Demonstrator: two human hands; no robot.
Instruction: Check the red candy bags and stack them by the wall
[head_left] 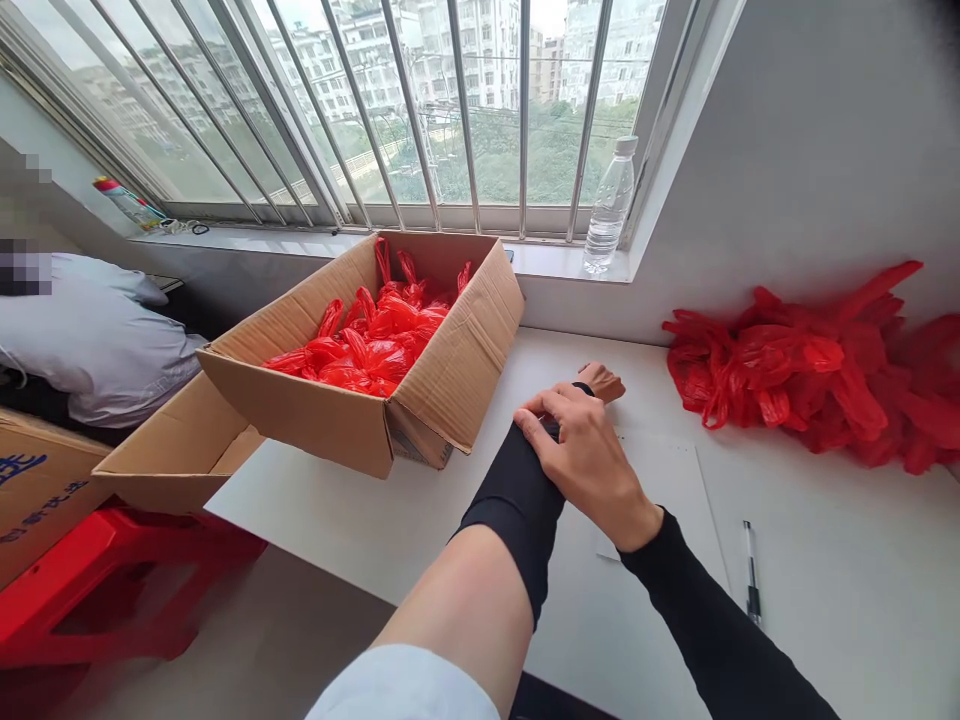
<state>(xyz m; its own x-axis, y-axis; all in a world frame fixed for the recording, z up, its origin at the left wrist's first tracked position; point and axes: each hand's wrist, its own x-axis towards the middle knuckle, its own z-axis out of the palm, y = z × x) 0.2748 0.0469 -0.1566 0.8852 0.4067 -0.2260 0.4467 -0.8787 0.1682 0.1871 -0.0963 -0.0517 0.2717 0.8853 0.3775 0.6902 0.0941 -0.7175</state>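
Note:
My left arm reaches forward over the white table, a black arm sleeve [517, 490] covering its forearm. Partly hidden beyond my other hand, my left hand [604, 382] looks curled closed, with nothing visible in it. My right hand [592, 455] lies across the left forearm near the wrist, its fingers closed on the black sleeve. Another black sleeve [720, 620] covers my right arm. Beneath the hands is a white sheet of paper [667, 490]. A black-capped pen [752, 575] lies to the right of the paper.
An open cardboard box [457, 350] holding tied red plastic bags [375, 340] stands at left on the table [322, 510]. Loose red bags [810, 370] are heaped by the wall. A water bottle [609, 210] stands on the windowsill. Left are a red stool [112, 570] and a seated person [97, 330].

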